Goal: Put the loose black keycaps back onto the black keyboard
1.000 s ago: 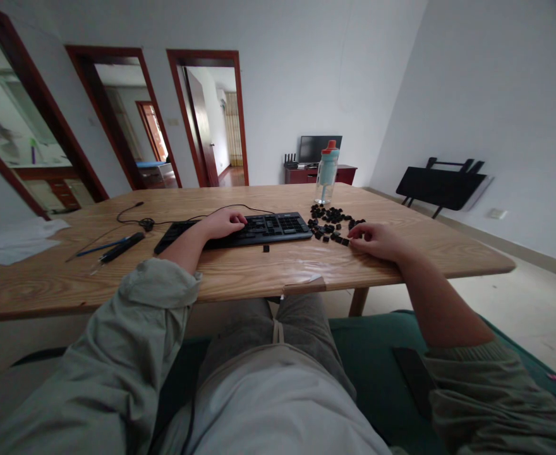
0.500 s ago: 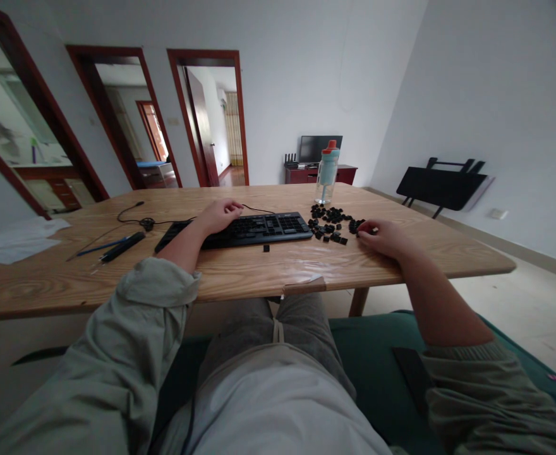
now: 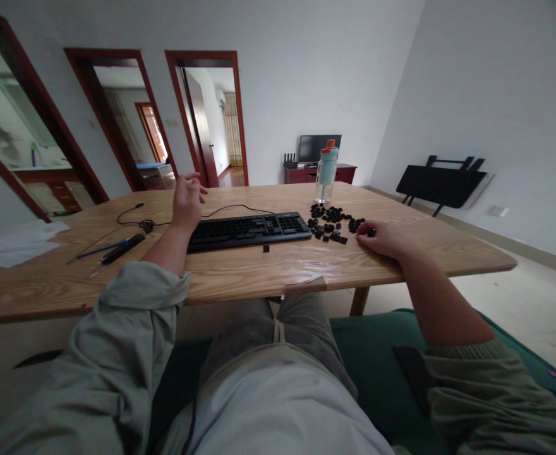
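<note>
A black keyboard [image 3: 254, 230] lies on the wooden table in front of me, its left end behind my forearm. My left hand [image 3: 186, 199] is raised above that end, fingers loosely bent and apart, with nothing seen in them. At the right, my right hand [image 3: 383, 239] rests on the tabletop with a small black keycap [image 3: 371, 232] pinched in its fingers. Loose black keycaps [image 3: 329, 215] are scattered between it and the keyboard. One single keycap [image 3: 266, 248] sits just in front of the keyboard's near edge.
Behind the keycaps stands a clear bottle [image 3: 324, 180] with an orange-red lid. To the left lie a black-handled tool [image 3: 123, 249], a blue stick-like tool [image 3: 100, 248], a coiled cable [image 3: 146, 224] and crumpled white paper [image 3: 17, 239]. The table's near edge [image 3: 240, 292] runs before my lap.
My left hand has lifted off the keyboard and moved left and up, uncovering more keys. My right hand stays in nearly the same spot, and the black keycap in its fingers now shows more clearly.
</note>
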`<state>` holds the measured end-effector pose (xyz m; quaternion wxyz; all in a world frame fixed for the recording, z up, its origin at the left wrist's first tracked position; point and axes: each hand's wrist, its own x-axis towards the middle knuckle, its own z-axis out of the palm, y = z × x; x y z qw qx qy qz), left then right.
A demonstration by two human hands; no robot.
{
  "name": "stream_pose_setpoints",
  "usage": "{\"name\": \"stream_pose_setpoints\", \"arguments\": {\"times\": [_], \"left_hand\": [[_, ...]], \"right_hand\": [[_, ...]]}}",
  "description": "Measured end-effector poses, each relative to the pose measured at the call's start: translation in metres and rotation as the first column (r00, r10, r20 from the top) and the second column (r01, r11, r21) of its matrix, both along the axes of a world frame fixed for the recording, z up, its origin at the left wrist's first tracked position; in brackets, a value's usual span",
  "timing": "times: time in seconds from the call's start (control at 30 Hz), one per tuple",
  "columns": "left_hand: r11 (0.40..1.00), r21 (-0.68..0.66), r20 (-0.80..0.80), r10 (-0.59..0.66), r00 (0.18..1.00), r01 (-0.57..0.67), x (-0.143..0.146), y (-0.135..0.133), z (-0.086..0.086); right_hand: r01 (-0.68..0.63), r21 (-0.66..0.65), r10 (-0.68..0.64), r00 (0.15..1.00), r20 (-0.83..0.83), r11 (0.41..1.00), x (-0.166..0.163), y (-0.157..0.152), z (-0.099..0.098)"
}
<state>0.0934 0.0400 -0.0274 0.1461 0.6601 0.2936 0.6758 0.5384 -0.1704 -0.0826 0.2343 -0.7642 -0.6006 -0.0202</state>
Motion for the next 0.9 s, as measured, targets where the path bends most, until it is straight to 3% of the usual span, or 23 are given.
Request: {"name": "stream_pose_setpoints", "arguments": {"times": [0.1, 0.2, 0.9], "left_hand": [[0.999, -0.034, -0.222, -0.024, 0.975, 0.017, 0.008, -0.005, -0.007], [0.996, -0.083, -0.329, -0.053, 0.943, 0.027, 0.012, -0.008, -0.011], [0.979, -0.182, -0.333, -0.150, 0.931, 0.092, 0.013, -0.013, -0.010]], "right_hand": [[-0.007, 0.011, 0.007, 1.000, -0.015, 1.000, 0.000, 0.000, 0.000], [-0.025, 0.053, 0.027, 0.999, -0.026, 0.998, 0.001, 0.002, -0.001], [-0.063, 0.028, 0.064, 0.997, -0.040, 0.998, 0.008, 0.005, -0.004]]}}
